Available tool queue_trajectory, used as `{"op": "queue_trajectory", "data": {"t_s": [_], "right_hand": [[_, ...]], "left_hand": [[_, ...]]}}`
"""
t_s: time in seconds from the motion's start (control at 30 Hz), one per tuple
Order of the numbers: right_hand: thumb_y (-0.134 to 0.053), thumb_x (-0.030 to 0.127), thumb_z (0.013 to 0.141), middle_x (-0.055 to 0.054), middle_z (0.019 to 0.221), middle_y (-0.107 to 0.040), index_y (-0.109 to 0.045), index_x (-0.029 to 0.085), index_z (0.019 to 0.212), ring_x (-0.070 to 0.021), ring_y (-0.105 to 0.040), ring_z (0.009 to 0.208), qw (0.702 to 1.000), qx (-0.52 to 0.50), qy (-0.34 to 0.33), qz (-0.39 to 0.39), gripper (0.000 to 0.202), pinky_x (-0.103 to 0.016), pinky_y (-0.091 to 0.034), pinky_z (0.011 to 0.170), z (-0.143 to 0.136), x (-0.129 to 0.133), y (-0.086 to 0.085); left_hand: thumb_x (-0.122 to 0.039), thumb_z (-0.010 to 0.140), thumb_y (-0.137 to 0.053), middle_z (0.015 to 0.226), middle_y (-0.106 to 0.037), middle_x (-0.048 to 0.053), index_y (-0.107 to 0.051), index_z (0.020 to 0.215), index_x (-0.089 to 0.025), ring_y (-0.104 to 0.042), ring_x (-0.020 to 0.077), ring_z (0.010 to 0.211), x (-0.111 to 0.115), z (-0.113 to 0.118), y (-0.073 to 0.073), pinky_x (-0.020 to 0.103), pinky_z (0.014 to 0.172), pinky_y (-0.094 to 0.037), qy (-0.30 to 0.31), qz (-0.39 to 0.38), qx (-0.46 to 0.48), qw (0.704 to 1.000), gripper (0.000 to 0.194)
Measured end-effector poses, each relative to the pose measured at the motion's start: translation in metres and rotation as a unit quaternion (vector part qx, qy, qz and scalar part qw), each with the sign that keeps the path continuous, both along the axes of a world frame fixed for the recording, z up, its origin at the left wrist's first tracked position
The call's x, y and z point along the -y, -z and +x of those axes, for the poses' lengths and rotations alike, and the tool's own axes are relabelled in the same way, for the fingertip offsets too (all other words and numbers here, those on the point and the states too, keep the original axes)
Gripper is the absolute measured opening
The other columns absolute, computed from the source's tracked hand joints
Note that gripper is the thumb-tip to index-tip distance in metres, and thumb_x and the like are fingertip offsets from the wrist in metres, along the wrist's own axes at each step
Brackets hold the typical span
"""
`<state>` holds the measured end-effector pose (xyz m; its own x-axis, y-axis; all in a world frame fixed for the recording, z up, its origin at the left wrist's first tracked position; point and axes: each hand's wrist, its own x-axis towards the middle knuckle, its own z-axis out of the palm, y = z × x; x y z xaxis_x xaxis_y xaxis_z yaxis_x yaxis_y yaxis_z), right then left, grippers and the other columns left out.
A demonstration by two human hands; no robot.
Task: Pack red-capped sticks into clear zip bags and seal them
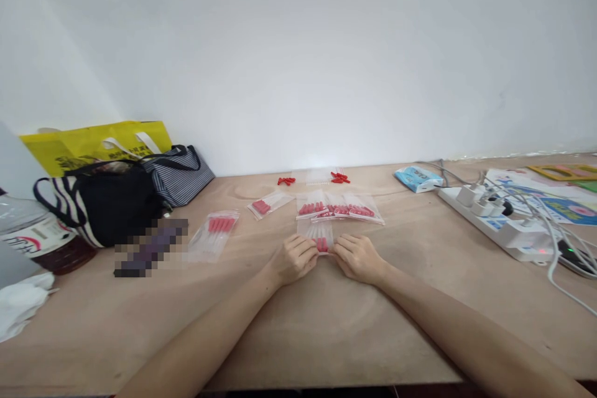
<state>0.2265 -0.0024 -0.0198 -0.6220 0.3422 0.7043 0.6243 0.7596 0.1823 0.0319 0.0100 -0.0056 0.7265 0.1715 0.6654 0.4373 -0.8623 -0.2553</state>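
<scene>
Between my two hands lies a small clear zip bag (pixel 315 229) with red pieces (pixel 322 244) at its near end. My left hand (pixel 295 257) pinches the bag's near left corner, fingers curled. The near right corner is gripped by my right hand (pixel 358 257), its fingers bent inward. Just beyond, several filled zip bags (pixel 342 207) overlap in a row, each with red pieces inside. To the left rest a flat bag with red pieces (pixel 214 236) and a smaller one (pixel 268 204). The fingertips partly hide the bag I hold.
Loose red pieces (pixel 340 178) and a second small heap (pixel 286 181) lie near the wall. A blue tissue pack (pixel 418 178) and a white power strip (pixel 504 224) with cables are on the right. On the left stand a bottle (pixel 41 236), a black bag (pixel 114 205) and a striped bag (pixel 180 175).
</scene>
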Motion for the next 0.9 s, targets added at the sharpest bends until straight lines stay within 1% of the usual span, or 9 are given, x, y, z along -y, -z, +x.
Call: {"op": "queue_trajectory", "data": {"t_s": [0.37,0.47,0.57,0.63,0.67,0.73,0.8,0.83,0.9], "right_hand": [[-0.036,0.021,0.087,-0.002,0.061,-0.053,-0.052,0.016,0.068,-0.0123,-0.043,0.058,0.998,-0.004,0.015,-0.054,0.025,-0.026,-0.022,0.052,0.008,0.000,0.001],[-0.036,0.022,0.087,-0.002,0.062,-0.054,-0.051,0.016,0.068,-0.0124,-0.044,0.059,0.998,-0.003,0.016,-0.068,0.025,-0.026,-0.022,0.052,0.008,0.000,0.001],[-0.036,0.024,0.087,-0.002,0.062,-0.055,-0.050,0.016,0.068,-0.0120,-0.046,0.058,0.996,-0.003,0.017,-0.091,0.025,-0.025,-0.023,0.052,0.011,-0.001,0.002],[-0.036,0.025,0.088,-0.001,0.062,-0.056,-0.050,0.016,0.068,-0.0113,-0.047,0.057,0.994,-0.008,0.020,-0.110,0.025,-0.025,-0.024,0.053,0.013,0.000,0.002],[-0.035,0.025,0.088,-0.001,0.062,-0.056,-0.049,0.016,0.069,-0.0110,-0.048,0.057,0.992,-0.012,0.022,-0.120,0.025,-0.024,-0.025,0.053,0.014,0.001,0.002],[-0.034,0.024,0.088,-0.001,0.062,-0.057,-0.048,0.017,0.069,-0.0106,-0.049,0.056,0.990,-0.015,0.020,-0.137,0.025,-0.024,-0.025,0.052,0.014,0.003,0.001],[-0.034,0.025,0.088,-0.001,0.062,-0.057,-0.048,0.017,0.070,-0.0108,-0.049,0.055,0.989,-0.009,0.010,-0.148,0.025,-0.024,-0.026,0.052,0.011,0.007,0.000],[-0.034,0.026,0.088,-0.001,0.062,-0.057,-0.048,0.017,0.070,-0.0111,-0.049,0.055,0.988,-0.004,0.001,-0.152,0.024,-0.024,-0.026,0.051,0.009,0.009,-0.001],[-0.035,0.027,0.088,-0.001,0.062,-0.057,-0.050,0.017,0.072,-0.0117,-0.051,0.058,0.987,0.008,-0.024,-0.161,0.024,-0.023,-0.029,0.053,0.004,0.013,-0.003]], "left_hand": [[-0.014,0.082,-0.047,0.066,-0.061,0.003,-0.055,0.067,-0.015,-0.053,0.0128,0.063,0.001,-0.034,-0.005,0.026,0.063,-0.044,-0.015,-0.023,-0.012,1.000,0.017],[-0.022,0.084,-0.047,0.061,-0.058,0.002,-0.054,0.062,-0.016,-0.051,0.0124,0.059,0.001,-0.040,-0.003,0.025,0.060,-0.042,-0.034,-0.079,-0.021,0.996,0.024],[-0.036,0.082,-0.050,0.056,-0.055,0.001,-0.052,0.059,-0.016,-0.050,0.0127,0.055,0.004,-0.041,-0.004,0.026,0.056,-0.040,-0.065,-0.211,0.017,0.975,0.031],[-0.042,0.081,-0.048,0.057,-0.053,-0.001,-0.054,0.072,-0.016,-0.050,0.0121,0.053,0.008,-0.038,-0.006,0.025,0.055,-0.041,-0.103,-0.348,0.099,0.927,0.028],[-0.043,0.082,-0.045,0.059,-0.052,-0.002,-0.052,0.085,-0.017,-0.050,0.0115,0.052,0.010,-0.036,-0.008,0.024,0.053,-0.042,-0.126,-0.423,0.156,0.884,0.027],[-0.042,0.081,-0.045,0.062,-0.053,-0.003,-0.038,0.110,-0.019,-0.051,0.0102,0.048,0.015,-0.029,-0.012,0.023,0.050,-0.043,-0.175,-0.564,0.277,0.758,0.038],[-0.040,0.076,-0.055,0.062,-0.053,-0.005,-0.025,0.119,-0.022,-0.052,0.0092,0.047,0.019,-0.022,-0.017,0.024,0.050,-0.046,-0.194,-0.665,0.369,0.619,0.055],[-0.036,0.072,-0.061,0.062,-0.053,-0.005,-0.025,0.119,-0.023,-0.052,0.0087,0.047,0.021,-0.020,-0.019,0.025,0.052,-0.047,-0.189,-0.699,0.398,0.564,0.060],[-0.026,0.065,-0.069,0.063,-0.053,-0.006,-0.035,0.110,-0.023,-0.054,0.0080,0.051,0.026,-0.017,-0.022,0.026,0.058,-0.049,-0.162,-0.737,0.427,0.499,0.057]]}}
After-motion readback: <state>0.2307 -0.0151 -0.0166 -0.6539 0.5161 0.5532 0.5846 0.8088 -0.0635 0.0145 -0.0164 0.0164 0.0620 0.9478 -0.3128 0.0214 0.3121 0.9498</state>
